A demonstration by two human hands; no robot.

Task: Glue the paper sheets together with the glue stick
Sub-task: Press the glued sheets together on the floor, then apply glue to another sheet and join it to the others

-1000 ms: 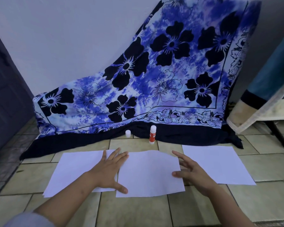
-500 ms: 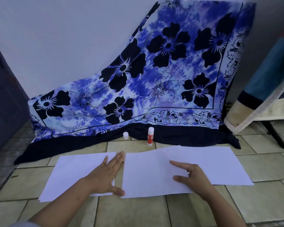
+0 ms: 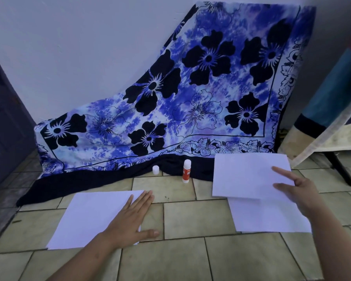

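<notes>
A white paper sheet point(image 3: 89, 218) lies on the tiled floor at the left, with my left hand point(image 3: 130, 222) flat on its right edge, fingers spread. My right hand point(image 3: 298, 191) grips a second sheet point(image 3: 245, 175) by its right edge and holds it lifted over a third sheet point(image 3: 267, 216) that lies flat at the right. The glue stick point(image 3: 186, 171) stands upright and uncapped by the cloth's dark hem, between the sheets. Its white cap point(image 3: 155, 169) stands a short way to its left.
A blue flowered cloth point(image 3: 190, 94) hangs against the wall behind the glue stick, its dark hem on the floor. A draped piece of furniture with a dark leg point(image 3: 340, 169) stands at the right. A dark door point(image 3: 4, 122) is at the left.
My right hand has taken the middle sheet off the floor and carried it right, above the right sheet. My left hand has stayed flat on the left sheet.
</notes>
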